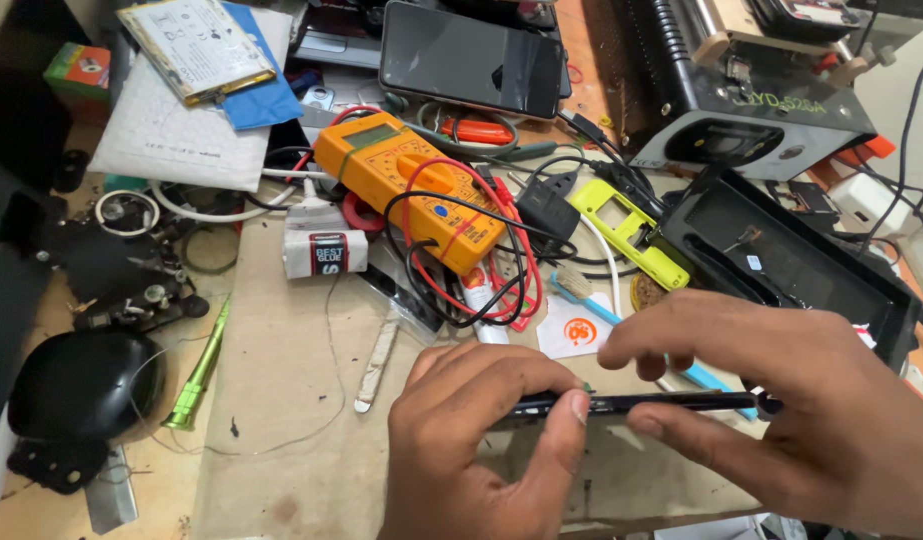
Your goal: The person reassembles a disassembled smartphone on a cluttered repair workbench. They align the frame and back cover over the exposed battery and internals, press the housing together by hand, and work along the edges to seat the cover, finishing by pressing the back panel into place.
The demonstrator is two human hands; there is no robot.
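We see bare bench (281, 400) open to the left of the hands, while an orange multimeter (411, 190) with tangled leads and a black tray (781, 250) crowd the far side. The thin black phone (641, 403) shows edge-on, level, low at centre-right just above the bench. Our left hand (471, 440) pinches its near end, thumb and fingers closed, and our right hand (781, 400) clamps the other end between thumb and forefinger.

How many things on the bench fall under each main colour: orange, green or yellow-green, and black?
Orange: 1, the orange multimeter with red and black leads.
Green or yellow-green: 2, the green metal screwdriver and the yellow-green plastic phone frame.
Black: 3, the dark slim phone pinched edge-on by the left hand and right hand, the black-screened phone, the black rectangular tray.
Total: 6
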